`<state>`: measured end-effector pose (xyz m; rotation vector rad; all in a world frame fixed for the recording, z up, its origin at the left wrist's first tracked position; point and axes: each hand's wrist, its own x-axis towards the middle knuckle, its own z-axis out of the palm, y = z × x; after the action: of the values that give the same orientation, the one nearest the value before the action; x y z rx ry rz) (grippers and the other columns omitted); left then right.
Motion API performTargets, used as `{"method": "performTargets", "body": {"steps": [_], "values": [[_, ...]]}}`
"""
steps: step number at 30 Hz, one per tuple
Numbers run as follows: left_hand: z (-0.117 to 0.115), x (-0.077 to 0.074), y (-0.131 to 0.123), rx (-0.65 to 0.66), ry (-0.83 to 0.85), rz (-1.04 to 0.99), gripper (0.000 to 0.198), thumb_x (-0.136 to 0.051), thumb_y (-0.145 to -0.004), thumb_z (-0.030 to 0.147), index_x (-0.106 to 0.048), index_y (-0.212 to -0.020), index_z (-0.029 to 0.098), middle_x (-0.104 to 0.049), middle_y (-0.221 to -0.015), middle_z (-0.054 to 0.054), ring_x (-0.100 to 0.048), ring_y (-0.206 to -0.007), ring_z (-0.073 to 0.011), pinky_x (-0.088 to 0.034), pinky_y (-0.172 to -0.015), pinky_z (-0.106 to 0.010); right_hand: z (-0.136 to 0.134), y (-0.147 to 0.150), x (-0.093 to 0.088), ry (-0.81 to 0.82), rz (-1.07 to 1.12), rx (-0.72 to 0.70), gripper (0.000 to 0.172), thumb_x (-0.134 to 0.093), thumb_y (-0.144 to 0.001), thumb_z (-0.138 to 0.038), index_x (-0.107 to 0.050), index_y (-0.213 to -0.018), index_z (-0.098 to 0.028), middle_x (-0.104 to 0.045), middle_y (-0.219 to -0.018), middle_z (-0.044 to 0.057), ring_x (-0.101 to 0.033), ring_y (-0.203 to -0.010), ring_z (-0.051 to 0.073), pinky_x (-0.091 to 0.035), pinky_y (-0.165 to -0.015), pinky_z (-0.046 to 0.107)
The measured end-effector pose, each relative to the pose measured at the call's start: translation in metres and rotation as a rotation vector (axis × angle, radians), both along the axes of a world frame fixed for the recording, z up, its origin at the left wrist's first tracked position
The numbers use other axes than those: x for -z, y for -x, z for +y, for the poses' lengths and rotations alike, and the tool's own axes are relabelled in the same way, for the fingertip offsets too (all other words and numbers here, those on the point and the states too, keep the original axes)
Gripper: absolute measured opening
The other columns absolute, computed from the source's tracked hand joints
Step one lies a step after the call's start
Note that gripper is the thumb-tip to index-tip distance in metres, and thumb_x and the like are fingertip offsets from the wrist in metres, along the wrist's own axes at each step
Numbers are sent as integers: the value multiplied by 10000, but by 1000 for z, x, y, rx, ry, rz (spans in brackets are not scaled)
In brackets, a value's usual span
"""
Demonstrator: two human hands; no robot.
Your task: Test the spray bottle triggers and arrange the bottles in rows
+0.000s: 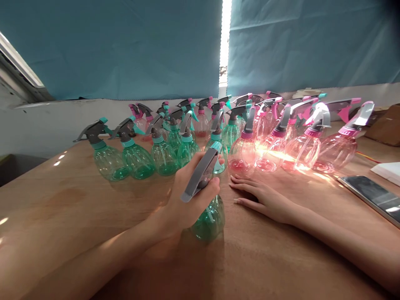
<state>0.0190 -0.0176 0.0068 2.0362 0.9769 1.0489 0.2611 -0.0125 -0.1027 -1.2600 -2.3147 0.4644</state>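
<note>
My left hand [190, 191] is wrapped round the neck of a green spray bottle [208, 221]. Its grey trigger head with a teal nozzle points away from me, and the hand covers the collar and trigger. Whether the bottle's base touches the table I cannot tell. To the right, my right hand [262, 198] lies palm down on the wooden table [256, 258], fingers stretched and slightly spread, holding nothing. Its fingertips are close to a pink spray bottle [241, 156]. Just beyond my left hand stands a row of green spray bottles, among them one green bottle [164, 158].
Several more pink bottles [301, 150] stand at the right, with further rows behind. A phone [373, 193] lies at the right edge beside a white object [387, 171]. A cardboard box [384, 125] sits far right. Blue sheets [140, 50] cover the window behind.
</note>
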Motion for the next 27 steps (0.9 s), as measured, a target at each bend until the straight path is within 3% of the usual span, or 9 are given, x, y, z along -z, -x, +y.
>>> {"method": "performTargets", "body": {"steps": [27], "values": [[0,0,0,2,-6,-10,246,-500,-850,224,-568,-1086,223,-632,-1027,-41,-587,-722,-131,-405,-552,-263,0,0,0,10,-24,4,538,-484,-955,-540,-517,-1410,-254,-492,-1478,72,-404,-1389,309,-342,-1140,552]]}}
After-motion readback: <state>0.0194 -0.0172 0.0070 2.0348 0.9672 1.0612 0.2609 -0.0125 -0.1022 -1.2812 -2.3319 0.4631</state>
